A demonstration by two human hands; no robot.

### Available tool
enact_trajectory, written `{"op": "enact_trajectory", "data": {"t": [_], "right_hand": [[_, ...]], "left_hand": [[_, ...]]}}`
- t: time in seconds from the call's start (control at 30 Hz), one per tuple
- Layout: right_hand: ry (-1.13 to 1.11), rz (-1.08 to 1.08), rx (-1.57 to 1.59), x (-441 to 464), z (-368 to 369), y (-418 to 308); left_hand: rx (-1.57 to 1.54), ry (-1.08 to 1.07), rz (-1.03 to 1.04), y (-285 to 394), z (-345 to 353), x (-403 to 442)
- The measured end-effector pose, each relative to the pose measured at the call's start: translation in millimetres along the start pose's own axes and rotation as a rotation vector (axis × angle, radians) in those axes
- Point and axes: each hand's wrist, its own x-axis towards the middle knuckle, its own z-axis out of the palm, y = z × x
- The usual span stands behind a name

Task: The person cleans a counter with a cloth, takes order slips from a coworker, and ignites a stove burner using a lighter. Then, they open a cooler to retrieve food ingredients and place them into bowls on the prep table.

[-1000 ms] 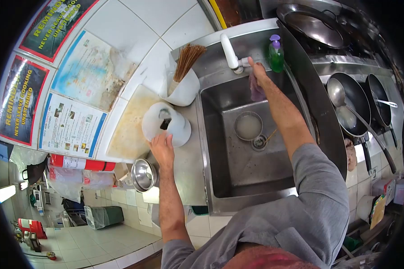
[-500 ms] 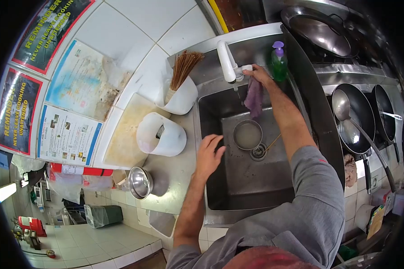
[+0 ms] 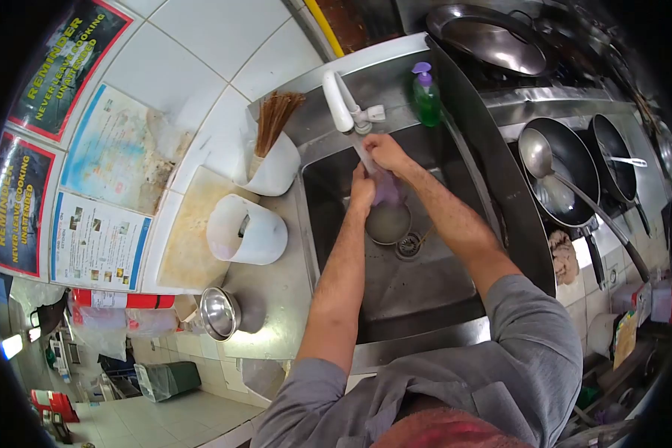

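A purple cloth [image 3: 385, 190] hangs between my two hands, under the white faucet [image 3: 338, 101], with water running onto it. My left hand [image 3: 362, 190] grips the cloth's left side. Its upper part is closed in my right hand [image 3: 387, 154], near the spout. Below the cloth, a round metal bowl [image 3: 389, 226] holding cloudy liquid sits in the steel sink [image 3: 433, 295]. The drain [image 3: 408, 245] lies just right of the bowl, with a thin stick beside it.
A green soap bottle [image 3: 426, 97] with a purple pump stands at the sink's back right. Left of the sink are a white container [image 3: 250, 233], a stick brush [image 3: 275, 123] in another white container, and a steel bowl [image 3: 220, 313]. Pans and a ladle [image 3: 536, 152] lie at right.
My right hand has left the faucet handle and brought the cloth under the spout. My left hand has moved up and right to take hold of the cloth. Water flow is stronger.
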Motion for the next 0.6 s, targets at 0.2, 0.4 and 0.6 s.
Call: {"op": "enact_trajectory", "data": {"t": [0.2, 0.4, 0.6], "right_hand": [[0.161, -0.024, 0.713, -25, -44, -15], [0.406, -0.26, 0.113, -73, 48, 1], [0.337, 0.168, -0.425, -23, 11, 68]], "left_hand": [[-0.176, -0.226, -0.139, 21, -11, -9], [-0.746, -0.291, -0.106, -44, -11, 18], [-0.624, -0.069, -0.252, 8, 5, -9]]}}
